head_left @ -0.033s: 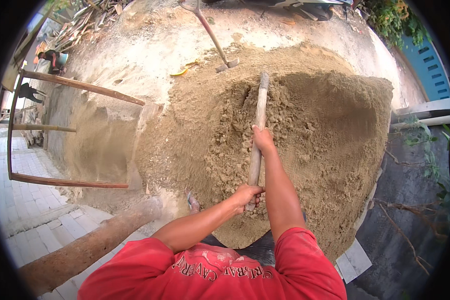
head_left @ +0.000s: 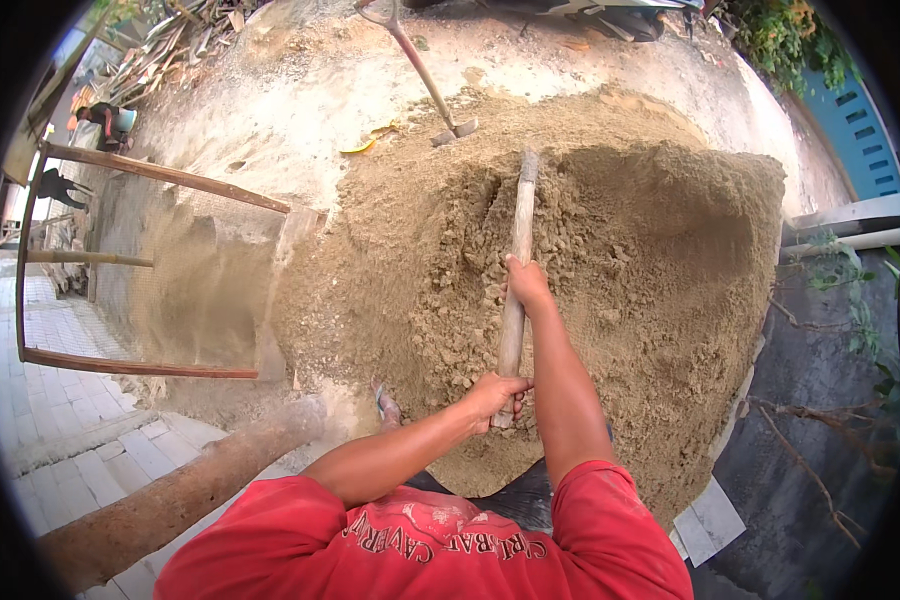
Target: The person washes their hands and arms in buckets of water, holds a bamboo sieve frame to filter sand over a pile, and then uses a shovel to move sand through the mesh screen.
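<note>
Both my hands grip a long wooden tool handle [head_left: 522,225] that points away from me over a big heap of brown sand [head_left: 660,290]. The handle has a grey collar at its far end. Whatever head it carries is buried or hidden there, so the tool's kind does not show. My left hand [head_left: 497,398] is wrapped round the near end of the handle. Farther up, about mid-handle, my right hand [head_left: 526,278] is closed on it. Loose clumps lie in the dug hollow around the handle.
A wood-framed mesh screen [head_left: 155,183] stands at the left with sand against it. Beyond the heap, a shovel [head_left: 425,75] stands with its blade in the sand. A log post [head_left: 185,480] slants at lower left. People [head_left: 105,120] are far left; a motorbike [head_left: 620,18] is at the back.
</note>
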`<state>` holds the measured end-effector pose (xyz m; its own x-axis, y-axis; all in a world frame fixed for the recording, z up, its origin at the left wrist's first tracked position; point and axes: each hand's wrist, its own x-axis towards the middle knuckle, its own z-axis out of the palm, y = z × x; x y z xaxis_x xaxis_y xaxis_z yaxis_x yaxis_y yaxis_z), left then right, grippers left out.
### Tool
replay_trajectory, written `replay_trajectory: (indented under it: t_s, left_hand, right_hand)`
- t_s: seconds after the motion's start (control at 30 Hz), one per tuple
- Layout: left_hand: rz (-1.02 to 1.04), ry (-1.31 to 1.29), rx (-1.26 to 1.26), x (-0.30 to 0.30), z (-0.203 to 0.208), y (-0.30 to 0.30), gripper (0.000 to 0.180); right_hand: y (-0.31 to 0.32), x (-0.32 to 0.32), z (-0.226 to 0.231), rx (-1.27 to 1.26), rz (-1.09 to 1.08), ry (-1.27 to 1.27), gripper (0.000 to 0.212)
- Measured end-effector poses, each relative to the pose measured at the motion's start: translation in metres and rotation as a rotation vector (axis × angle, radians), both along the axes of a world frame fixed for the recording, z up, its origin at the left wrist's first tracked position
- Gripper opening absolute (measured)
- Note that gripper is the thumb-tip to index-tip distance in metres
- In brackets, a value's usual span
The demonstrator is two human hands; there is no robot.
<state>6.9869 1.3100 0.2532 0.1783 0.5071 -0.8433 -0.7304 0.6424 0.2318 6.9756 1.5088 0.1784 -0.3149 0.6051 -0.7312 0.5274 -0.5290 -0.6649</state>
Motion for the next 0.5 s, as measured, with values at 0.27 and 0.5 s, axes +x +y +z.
replay_trajectory:
  t_s: [0.27,0.5]
  left_hand:
    - [-0.122,-0.086,-0.032,0.002,0.146,0.013,0.022]
    - [-0.378,-0.127,-0.244,-0.001,0.19,0.0,0.02]
  right_hand:
    - [-0.025,0.076,0.051,-0.44,-0.489,0.339,0.034]
    - [-0.043,0.114,-0.093,-0.719,-1.023,0.5,0.031]
